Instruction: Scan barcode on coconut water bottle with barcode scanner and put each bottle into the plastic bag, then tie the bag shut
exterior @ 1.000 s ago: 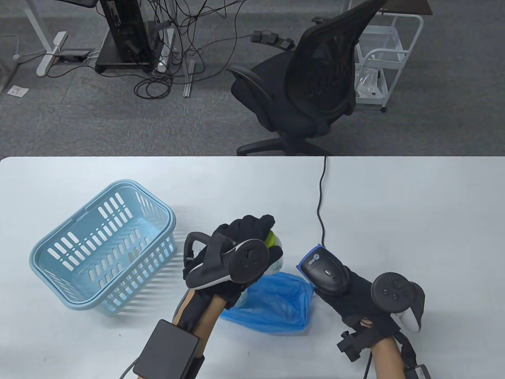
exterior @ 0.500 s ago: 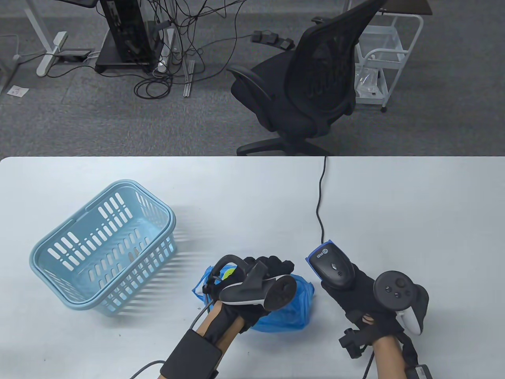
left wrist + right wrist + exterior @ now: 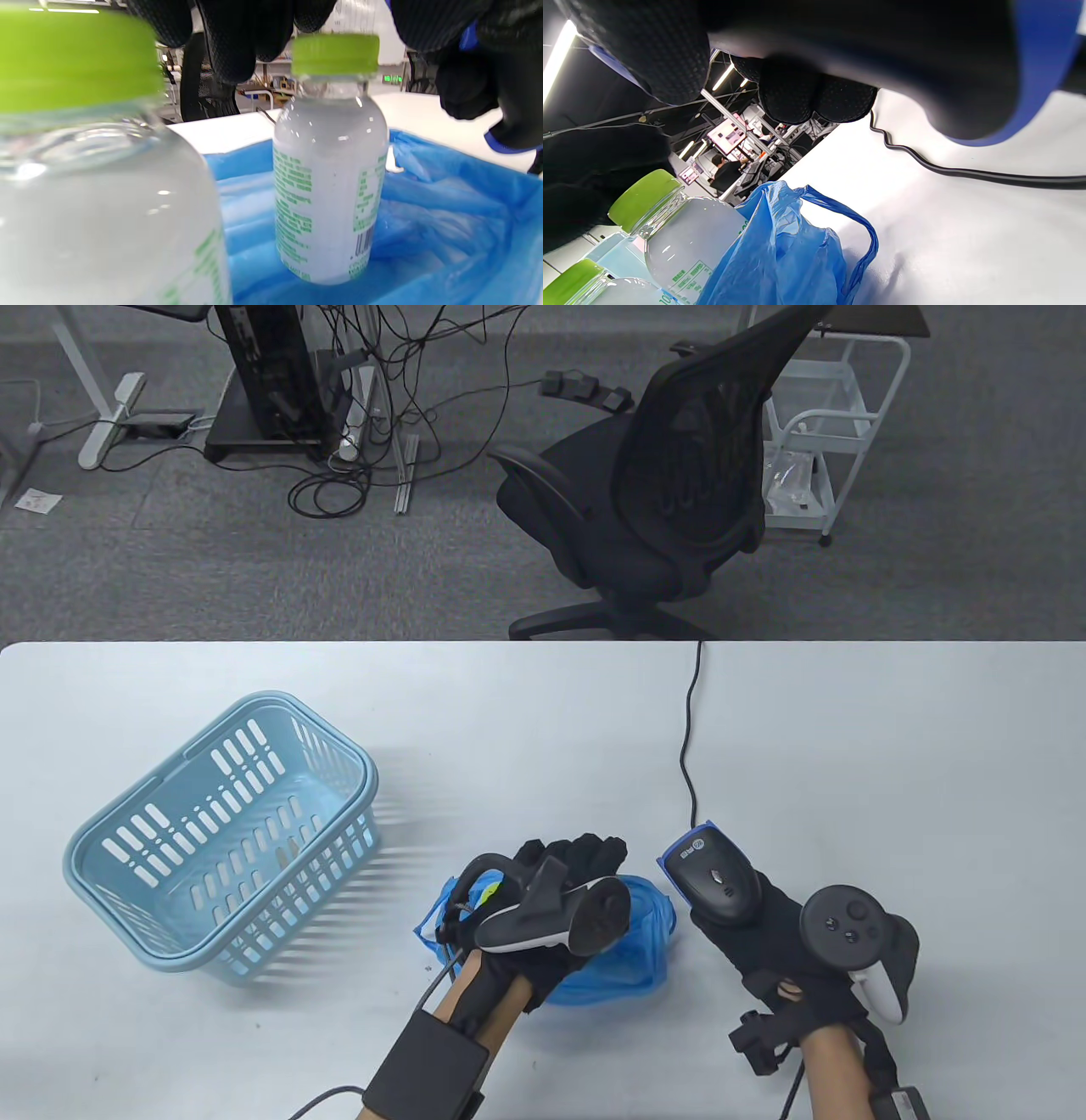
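The left hand in its black sensor glove is hovering over the crumpled blue plastic bag, fingers hanging loosely curled just above the green cap of the far bottle; whether they are touching the cap cannot be told, and they are not gripping it. The right hand is wrapping its fingers around the handle of the black and blue corded barcode scanner, holding it just right of the bag with its head pointing to the far side.

Two clear coconut water bottles with lime-green caps are standing upright inside the bag: the far bottle is showing its green-printed label and a barcode low on its side, and the near bottle is filling the left of the left wrist view, blurred. One looped bag handle is draping onto the white table. The scanner's black cable is running from the scanner toward the far table edge. A light blue slotted plastic basket is sitting tilted well to the left of the bag. Beyond the table, a black office chair is standing on grey carpet.
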